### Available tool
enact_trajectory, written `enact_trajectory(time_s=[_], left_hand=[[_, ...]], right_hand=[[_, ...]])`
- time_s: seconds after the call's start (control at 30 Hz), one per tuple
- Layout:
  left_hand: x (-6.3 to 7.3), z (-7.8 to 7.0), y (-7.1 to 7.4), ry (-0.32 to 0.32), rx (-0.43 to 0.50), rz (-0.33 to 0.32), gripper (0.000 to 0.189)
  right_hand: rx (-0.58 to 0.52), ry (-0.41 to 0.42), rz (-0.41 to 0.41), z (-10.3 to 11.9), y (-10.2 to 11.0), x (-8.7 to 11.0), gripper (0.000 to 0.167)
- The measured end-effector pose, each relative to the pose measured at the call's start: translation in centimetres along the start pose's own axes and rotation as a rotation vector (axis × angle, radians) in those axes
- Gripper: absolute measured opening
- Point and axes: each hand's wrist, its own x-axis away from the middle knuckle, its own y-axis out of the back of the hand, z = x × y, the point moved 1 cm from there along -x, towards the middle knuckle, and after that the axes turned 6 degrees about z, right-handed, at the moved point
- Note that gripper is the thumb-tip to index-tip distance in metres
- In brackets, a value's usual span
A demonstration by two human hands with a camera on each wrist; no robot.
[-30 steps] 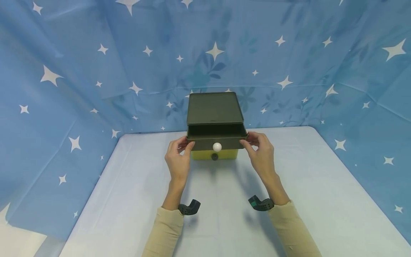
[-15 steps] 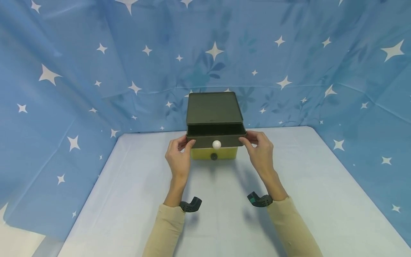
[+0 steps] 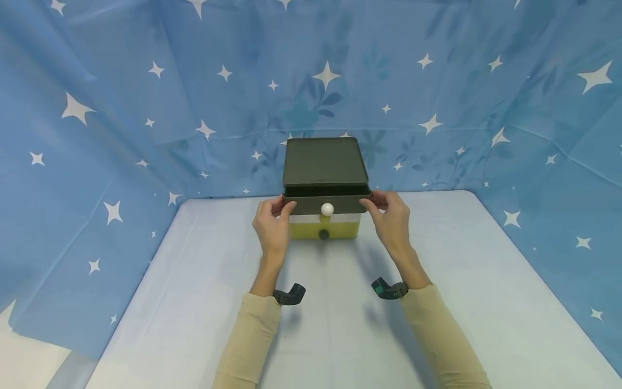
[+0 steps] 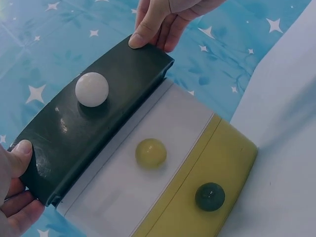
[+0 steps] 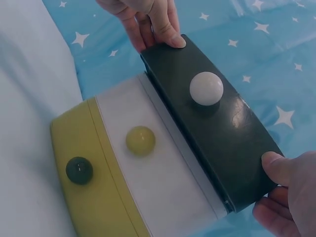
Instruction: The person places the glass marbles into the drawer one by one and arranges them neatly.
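A small drawer cabinet stands at the back of the table, dark green on top. Its dark green top drawer, with a white knob, is pulled partly out, leaving a narrow dark gap behind the front panel. My left hand grips the drawer's left end, thumb on the front face and fingers round the side. At the right end my right hand pinches the drawer the same way. Below are a white middle drawer with a yellow knob and a yellow bottom drawer with a dark green knob.
The cabinet rests on a white-covered table. Behind and at both sides hangs a blue curtain with white stars, close to the cabinet's back. Dark straps with camera mounts sit on both wrists.
Both hands have moved away from me with the top drawer, sliding it further into the cabinet. Its opening is narrower, and the white middle drawer now shows beneath it in the head view.
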Motion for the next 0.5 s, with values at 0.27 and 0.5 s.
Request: enact_trajectory(time_s=[0.27,0.5], left_hand=[[-0.8,0.5,-0.4,0.033,-0.010,0.011,0.033],[-1.4,0.7,-0.7,0.057,-0.021,0.010,0.033]], right_hand=[[0.020,-0.026,0.021,-0.4,-0.4,-0.6,0.032],[0.010,-0.075,0.048,-0.5,-0.4,-1.2,0.033]])
